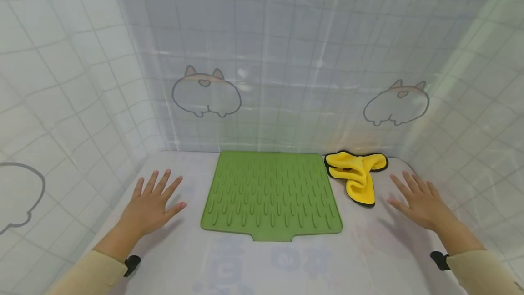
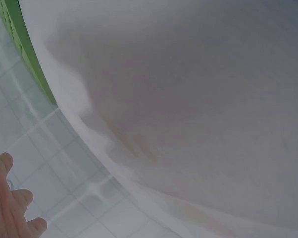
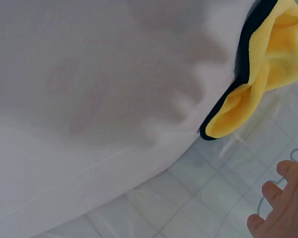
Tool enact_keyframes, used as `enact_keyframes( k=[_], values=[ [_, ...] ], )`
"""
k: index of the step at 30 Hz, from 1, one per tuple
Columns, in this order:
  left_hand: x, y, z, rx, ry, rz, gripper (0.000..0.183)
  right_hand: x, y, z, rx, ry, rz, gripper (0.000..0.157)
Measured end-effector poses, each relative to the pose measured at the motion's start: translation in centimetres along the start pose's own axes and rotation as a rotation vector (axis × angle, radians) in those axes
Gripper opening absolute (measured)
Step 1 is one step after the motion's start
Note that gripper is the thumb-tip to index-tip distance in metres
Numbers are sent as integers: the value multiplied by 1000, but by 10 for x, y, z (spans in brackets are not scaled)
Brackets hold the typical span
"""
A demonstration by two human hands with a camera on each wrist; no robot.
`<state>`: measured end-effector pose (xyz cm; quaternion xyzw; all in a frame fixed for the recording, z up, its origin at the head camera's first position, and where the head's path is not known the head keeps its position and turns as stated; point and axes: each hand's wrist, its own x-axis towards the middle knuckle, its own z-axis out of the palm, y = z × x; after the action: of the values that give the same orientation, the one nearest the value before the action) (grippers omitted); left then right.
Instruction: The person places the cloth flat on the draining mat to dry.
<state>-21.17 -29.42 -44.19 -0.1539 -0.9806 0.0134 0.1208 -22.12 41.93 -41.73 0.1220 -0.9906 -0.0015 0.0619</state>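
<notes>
A green ridged mat (image 1: 272, 195) lies flat on the white surface, its small tab toward the person. To its right, a crumpled yellow cloth (image 1: 360, 174) with black edging rests near the back wall. My left hand (image 1: 149, 206) is left of the mat, fingers spread and holding nothing. On the other side my right hand (image 1: 423, 204) is spread too, nearest to the cloth but apart from it. Fingers of the left hand (image 2: 10, 203) show at the left wrist view's corner. In the right wrist view, the cloth (image 3: 273, 59) appears above the right hand (image 3: 285, 203).
Tile-patterned sheeting with cartoon animal drawings forms a back wall (image 1: 294, 58), a left wall (image 1: 73, 81) and a right wall (image 1: 483, 117). Faint bluish print marks the white tabletop (image 1: 172, 267) at the front. Dark wrist bands show at both sleeve cuffs.
</notes>
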Motion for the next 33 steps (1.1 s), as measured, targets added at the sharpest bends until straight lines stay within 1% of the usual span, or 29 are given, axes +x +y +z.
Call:
enact_keyframes(
  k=[4, 9, 12, 16, 21, 24, 28, 33],
  values=[
    [2, 4, 1, -10, 6, 6, 75, 3, -4, 2, -14, 18, -6, 78],
    [6, 12, -3, -19, 6, 2, 76, 5, -11, 2, -19, 21, 0, 80],
    [8, 18, -5, -35, -9, 2, 76, 8, -15, 2, -3, 9, 3, 80],
    [11, 25, -6, -63, -43, 12, 77, 12, -20, 5, 21, 26, 6, 80],
    [14, 32, -2, -85, -79, 15, 77, 17, -23, 9, 71, 57, 2, 79],
    [15, 35, 1, -102, -78, 20, 77, 20, -26, 10, 92, 60, 3, 79],
    [16, 41, 4, -100, -68, 34, 77, 24, -30, 10, 111, 59, 15, 80],
    [17, 48, 7, -122, -112, 32, 79, 30, -37, 8, 137, 42, 38, 81]
  ],
)
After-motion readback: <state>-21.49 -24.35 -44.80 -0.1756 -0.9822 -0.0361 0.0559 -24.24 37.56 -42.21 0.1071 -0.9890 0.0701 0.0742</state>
